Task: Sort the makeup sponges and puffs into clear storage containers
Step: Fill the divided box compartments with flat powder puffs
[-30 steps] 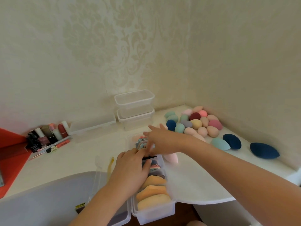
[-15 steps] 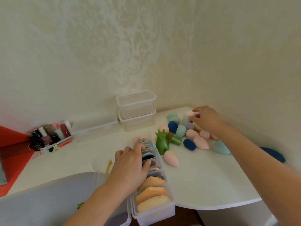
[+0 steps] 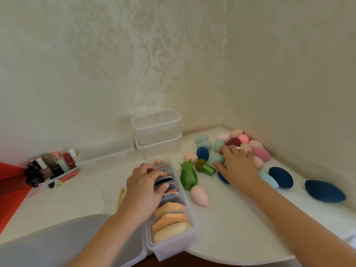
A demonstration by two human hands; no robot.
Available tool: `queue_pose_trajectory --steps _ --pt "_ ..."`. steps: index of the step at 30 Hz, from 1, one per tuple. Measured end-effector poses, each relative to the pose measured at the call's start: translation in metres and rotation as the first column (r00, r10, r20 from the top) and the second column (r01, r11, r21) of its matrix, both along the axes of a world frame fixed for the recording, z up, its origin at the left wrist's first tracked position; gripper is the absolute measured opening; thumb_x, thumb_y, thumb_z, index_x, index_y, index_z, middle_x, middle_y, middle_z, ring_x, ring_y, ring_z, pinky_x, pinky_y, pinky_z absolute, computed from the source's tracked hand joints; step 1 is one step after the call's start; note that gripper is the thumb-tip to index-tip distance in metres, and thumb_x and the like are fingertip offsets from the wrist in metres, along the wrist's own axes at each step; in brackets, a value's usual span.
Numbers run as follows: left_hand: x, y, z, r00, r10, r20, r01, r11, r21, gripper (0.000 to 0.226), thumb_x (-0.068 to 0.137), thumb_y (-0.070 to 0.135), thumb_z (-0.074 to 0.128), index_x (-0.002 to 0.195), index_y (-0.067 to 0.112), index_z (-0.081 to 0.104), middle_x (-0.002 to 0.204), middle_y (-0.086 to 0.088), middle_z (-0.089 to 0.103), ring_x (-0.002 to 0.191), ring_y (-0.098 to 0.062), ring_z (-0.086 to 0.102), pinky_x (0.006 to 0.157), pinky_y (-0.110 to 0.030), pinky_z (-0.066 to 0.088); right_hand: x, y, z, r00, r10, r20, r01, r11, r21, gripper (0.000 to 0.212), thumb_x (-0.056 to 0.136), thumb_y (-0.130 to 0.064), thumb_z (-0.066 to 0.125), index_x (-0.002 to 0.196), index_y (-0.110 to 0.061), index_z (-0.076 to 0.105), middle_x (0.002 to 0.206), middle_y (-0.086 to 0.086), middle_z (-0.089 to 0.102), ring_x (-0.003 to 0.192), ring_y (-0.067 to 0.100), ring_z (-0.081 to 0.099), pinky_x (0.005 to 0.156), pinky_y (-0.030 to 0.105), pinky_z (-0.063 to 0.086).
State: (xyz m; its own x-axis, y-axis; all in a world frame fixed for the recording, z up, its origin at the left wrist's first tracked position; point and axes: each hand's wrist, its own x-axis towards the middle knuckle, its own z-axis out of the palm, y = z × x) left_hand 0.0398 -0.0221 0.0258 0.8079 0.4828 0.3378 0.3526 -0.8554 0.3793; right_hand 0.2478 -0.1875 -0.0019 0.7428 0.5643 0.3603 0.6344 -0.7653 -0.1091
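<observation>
At the white bench's [image 3: 231, 228] near edge, a long clear plastic container [image 3: 174, 247] holds flat puffs [image 3: 169, 221] on edge. The left hand [image 3: 146, 182] pinches several with curled fingers and thumb. Farther back, the right hand [image 3: 238, 165], fingers loosely spread, rests on the colourful egg-shaped sponges [image 3: 260, 153].

Home vanity corner: damask wallpaper [image 3: 134, 54], nail-polish bottles [image 3: 50, 166]

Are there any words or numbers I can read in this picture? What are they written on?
Nothing here can be read.
Black box beside the little bottles: pale marks, too blurred to read.
Puffs, sponges and clear containers: no writing shows.
</observation>
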Motion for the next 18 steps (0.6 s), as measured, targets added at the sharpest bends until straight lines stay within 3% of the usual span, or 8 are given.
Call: queue_pose_trajectory --steps 3,7,10,12,15,18 --pt "0.006 0.0 -0.003 0.999 0.004 0.048 0.002 0.993 -0.121 0.023 0.086 0.028 0.065 0.108 0.032 0.064 0.112 0.016 0.04 0.116 -0.01 0.039 0.105 -0.029 0.029 0.009 -0.003 0.004 0.99 -0.139 0.012 0.138 0.99 0.02 0.041 0.092 -0.052 0.04 0.115 -0.019 0.047 0.115 0.005 0.053 0.107 0.027 0.049 0.093 0.041 0.033" --pt "0.009 0.0 -0.008 0.997 0.003 0.077 0.013 0.979 -0.202 0.024 0.084 0.025 0.066 0.107 0.031 0.063 0.111 0.014 0.046 0.114 -0.014 0.044 0.104 -0.031 0.032 0.02 -0.009 0.002 0.959 -0.26 -0.117 0.262 0.965 0.004 0.05 0.091 -0.053 0.037 0.123 -0.014 0.042 0.133 0.015 0.042 0.122 0.033 0.038 0.098 0.048 0.035" --pt "0.009 0.0 -0.009 0.998 -0.005 0.069 0.02 0.975 -0.22 0.025 0.085 0.026 0.065 0.108 0.034 0.062 0.112 0.014 0.048 0.114 -0.014 0.045 0.105 -0.033 0.034 0.023 -0.009 0.001 0.914 -0.274 -0.3 0.288 0.957 0.003 0.074 0.086 -0.067 0.037 0.137 -0.016 0.025 0.151 0.017 0.016 0.141 0.036 0.011 0.107 0.056 0.024" --pt "0.008 -0.002 -0.01 0.997 -0.009 0.072 0.025 0.975 -0.222 0.025 0.085 0.027 0.064 0.108 0.035 0.061 0.112 0.014 0.05 0.113 -0.014 0.046 0.105 -0.035 0.034 0.022 -0.008 0.0 0.91 -0.214 -0.356 0.238 0.971 0.024 0.075 0.083 -0.071 0.038 0.137 -0.02 0.027 0.146 0.012 0.024 0.139 0.031 0.015 0.105 0.054 0.026" --pt "0.007 -0.004 -0.01 0.996 -0.02 0.085 0.038 0.974 -0.225 0.024 0.085 0.026 0.064 0.106 0.036 0.061 0.112 0.014 0.051 0.112 -0.015 0.048 0.103 -0.038 0.036 0.016 -0.008 0.0 0.972 -0.111 -0.209 0.104 0.994 -0.043 0.061 0.089 -0.064 0.033 0.139 -0.028 0.031 0.139 0.006 0.037 0.132 0.025 0.028 0.101 0.049 0.027" --pt "0.008 -0.007 -0.011 0.995 -0.024 0.1 0.047 0.972 -0.23 0.025 0.084 0.025 0.065 0.104 0.039 0.06 0.111 0.015 0.052 0.111 -0.016 0.05 0.103 -0.039 0.037 0.009 -0.005 -0.002 0.995 -0.026 -0.095 0.015 0.994 -0.113 0.053 0.097 -0.054 0.025 0.144 -0.03 0.027 0.143 0.008 0.037 0.131 0.026 0.033 0.1 0.048 0.027"
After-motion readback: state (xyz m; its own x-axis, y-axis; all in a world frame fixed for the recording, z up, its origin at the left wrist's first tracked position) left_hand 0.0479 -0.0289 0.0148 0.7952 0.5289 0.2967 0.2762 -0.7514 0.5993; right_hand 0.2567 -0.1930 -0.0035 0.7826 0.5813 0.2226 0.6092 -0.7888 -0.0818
